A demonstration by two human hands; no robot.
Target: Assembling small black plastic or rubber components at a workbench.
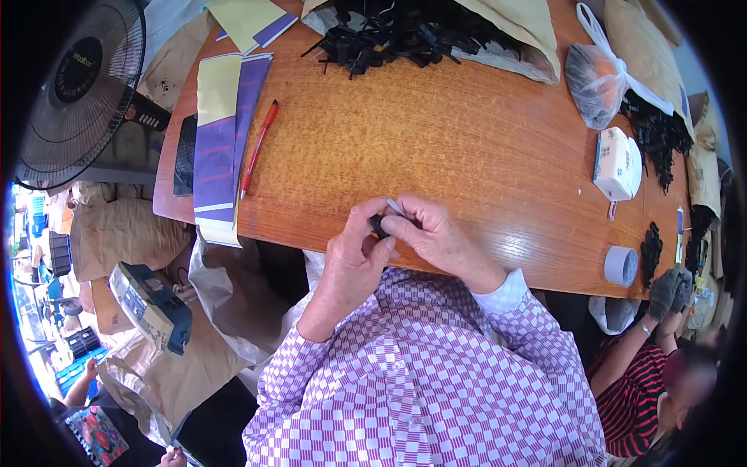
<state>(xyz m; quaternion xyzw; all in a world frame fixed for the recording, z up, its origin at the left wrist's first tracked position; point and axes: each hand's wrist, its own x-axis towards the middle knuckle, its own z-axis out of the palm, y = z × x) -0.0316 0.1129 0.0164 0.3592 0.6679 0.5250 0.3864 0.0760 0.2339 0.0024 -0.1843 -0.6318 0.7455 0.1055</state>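
Note:
Close together at the table's near edge, both my hands work over one small black part (379, 226). My left hand (354, 261) has its thumb and fingers pinched on that part. My right hand (436, 237) is closed with its thumb pressed toward the same part. A thin pale strip or blade (396, 207) juts out between the right fingers; its kind is hard to make out. Beyond my hands, a heap of black strip-like parts (381, 35) spills from a paper sack (537, 54) at the far edge.
On the wooden table (334, 140) lie a red pen (259, 148) and purple-yellow papers (216, 132) at left. A tissue pack (617, 165), tape roll (620, 265) and plastic bag (595, 82) stand right. A fan (78, 78) is far left. A gloved co-worker's hand (665, 296) is at right.

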